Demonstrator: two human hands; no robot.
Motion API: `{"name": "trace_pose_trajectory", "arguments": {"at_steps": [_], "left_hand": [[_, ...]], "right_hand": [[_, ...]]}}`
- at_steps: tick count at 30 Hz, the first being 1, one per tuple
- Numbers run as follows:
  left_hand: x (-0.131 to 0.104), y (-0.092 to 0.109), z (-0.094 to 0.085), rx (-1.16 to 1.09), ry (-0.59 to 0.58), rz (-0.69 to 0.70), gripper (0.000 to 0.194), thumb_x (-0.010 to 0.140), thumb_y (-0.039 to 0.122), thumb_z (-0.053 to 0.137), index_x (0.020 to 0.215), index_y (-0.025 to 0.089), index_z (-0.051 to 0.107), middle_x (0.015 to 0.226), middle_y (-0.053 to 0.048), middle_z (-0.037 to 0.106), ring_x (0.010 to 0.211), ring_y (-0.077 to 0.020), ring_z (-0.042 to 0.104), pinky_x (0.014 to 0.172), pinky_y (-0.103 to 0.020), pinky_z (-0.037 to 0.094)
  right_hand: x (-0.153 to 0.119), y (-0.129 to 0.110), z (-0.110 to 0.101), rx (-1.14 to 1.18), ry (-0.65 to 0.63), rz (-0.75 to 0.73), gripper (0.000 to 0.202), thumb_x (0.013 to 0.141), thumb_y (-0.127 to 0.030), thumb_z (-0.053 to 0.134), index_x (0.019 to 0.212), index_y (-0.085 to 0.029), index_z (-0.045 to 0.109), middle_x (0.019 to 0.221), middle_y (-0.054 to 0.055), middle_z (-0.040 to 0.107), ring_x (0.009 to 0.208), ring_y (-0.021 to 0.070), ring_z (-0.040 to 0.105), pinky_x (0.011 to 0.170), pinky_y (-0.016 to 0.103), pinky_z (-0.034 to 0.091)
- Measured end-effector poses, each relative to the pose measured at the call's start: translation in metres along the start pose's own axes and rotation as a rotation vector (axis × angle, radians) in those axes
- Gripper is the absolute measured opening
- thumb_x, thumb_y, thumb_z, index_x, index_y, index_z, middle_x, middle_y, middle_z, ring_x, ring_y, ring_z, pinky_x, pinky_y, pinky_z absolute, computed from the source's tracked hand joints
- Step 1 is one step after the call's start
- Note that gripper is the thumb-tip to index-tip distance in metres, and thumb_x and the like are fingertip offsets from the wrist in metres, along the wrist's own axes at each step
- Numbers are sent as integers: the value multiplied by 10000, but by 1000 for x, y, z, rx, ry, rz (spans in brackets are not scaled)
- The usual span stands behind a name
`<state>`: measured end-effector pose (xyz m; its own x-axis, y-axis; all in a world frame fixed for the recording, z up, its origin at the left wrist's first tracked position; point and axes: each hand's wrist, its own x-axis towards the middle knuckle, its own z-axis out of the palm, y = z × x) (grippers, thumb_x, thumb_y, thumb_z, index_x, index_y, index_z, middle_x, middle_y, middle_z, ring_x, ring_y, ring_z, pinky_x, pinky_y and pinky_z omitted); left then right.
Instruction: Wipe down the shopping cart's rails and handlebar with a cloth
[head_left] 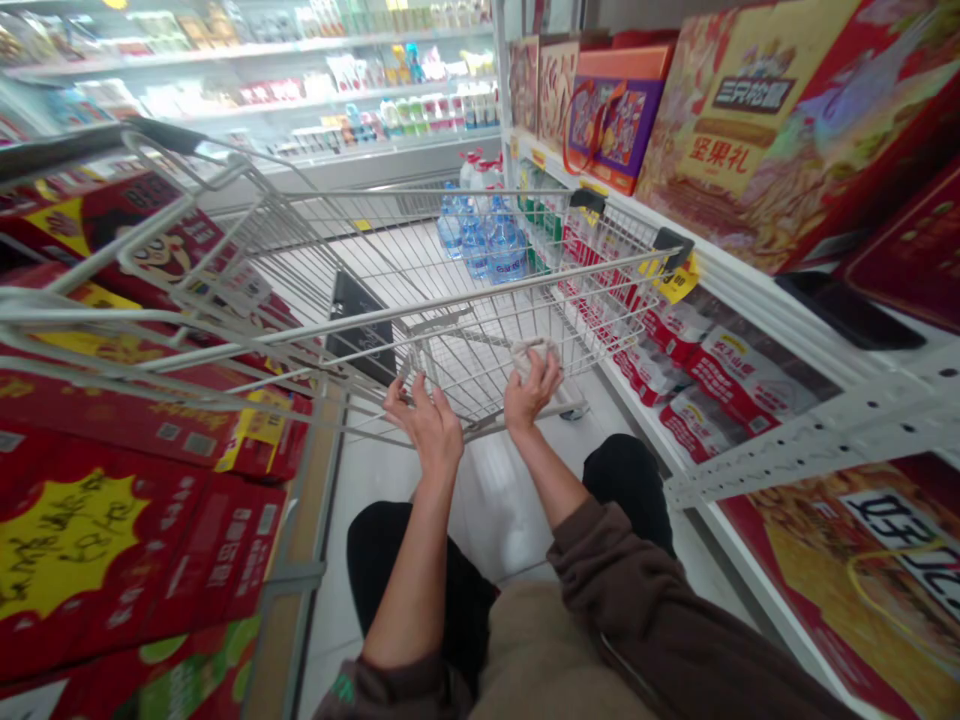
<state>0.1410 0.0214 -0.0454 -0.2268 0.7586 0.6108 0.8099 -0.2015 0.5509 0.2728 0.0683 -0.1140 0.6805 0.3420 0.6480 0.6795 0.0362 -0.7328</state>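
Note:
A wire shopping cart (480, 300) stands sideways in front of my bent knees. My left hand (431, 425) has its fingers curled round the lower wires of the cart's near side. Just to the right, my right hand (531, 388) presses a crumpled whitish cloth (531, 350) against the same wire side, fingers bent over it. A dark panel (360, 325) is fixed to the cart left of my hands. Through the wires the basket shows no goods. One wheel (574, 411) is visible below my right hand.
Red cartons (150, 560) with yellow price signs are stacked at the left. Shelving on the right carries gift boxes (739, 130) above and packs of bottled water (739, 375) below. Large water jugs (487, 235) stand on the floor behind the cart. A lit refrigerated case (285, 90) spans the back.

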Motion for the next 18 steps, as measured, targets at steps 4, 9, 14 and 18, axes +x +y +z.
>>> {"name": "trace_pose_trajectory", "arguments": {"at_steps": [4, 9, 14, 18], "left_hand": [[1, -1, -4, -5, -26, -8, 435, 988, 302, 409, 1334, 107, 587, 1426, -208, 355, 1322, -315, 380, 1166, -520, 326], [0, -9, -15, -55, -78, 17, 452, 1002, 296, 376, 1351, 91, 577, 1427, -218, 375, 1367, -308, 360, 1175, -495, 330], [-2, -12, -18, -45, -110, 35, 442, 1008, 321, 388, 1347, 118, 587, 1440, -203, 370, 1328, -300, 393, 1175, -502, 333], [-1, -13, -22, -18, -112, 55, 434, 1014, 324, 375, 1330, 124, 595, 1432, -202, 397, 1327, -297, 427, 1180, -513, 322]], "right_hand": [[-65, -38, 1, 100, -274, -298, 219, 962, -245, 564, 1114, -289, 716, 1268, 103, 628, 1202, 275, 554, 1040, 489, 500], [-38, -7, -3, 67, -186, -288, 244, 967, -186, 500, 1021, -254, 728, 1220, 114, 649, 1193, 265, 553, 1034, 492, 500], [-8, -5, 3, -61, 125, 2, 305, 932, -167, 489, 1181, -159, 665, 1268, 204, 589, 1245, 325, 525, 1025, 606, 482], [-63, -47, 3, 0, -23, -261, 281, 941, -193, 542, 1200, -199, 652, 1297, 183, 573, 1216, 301, 529, 994, 524, 525]]}}
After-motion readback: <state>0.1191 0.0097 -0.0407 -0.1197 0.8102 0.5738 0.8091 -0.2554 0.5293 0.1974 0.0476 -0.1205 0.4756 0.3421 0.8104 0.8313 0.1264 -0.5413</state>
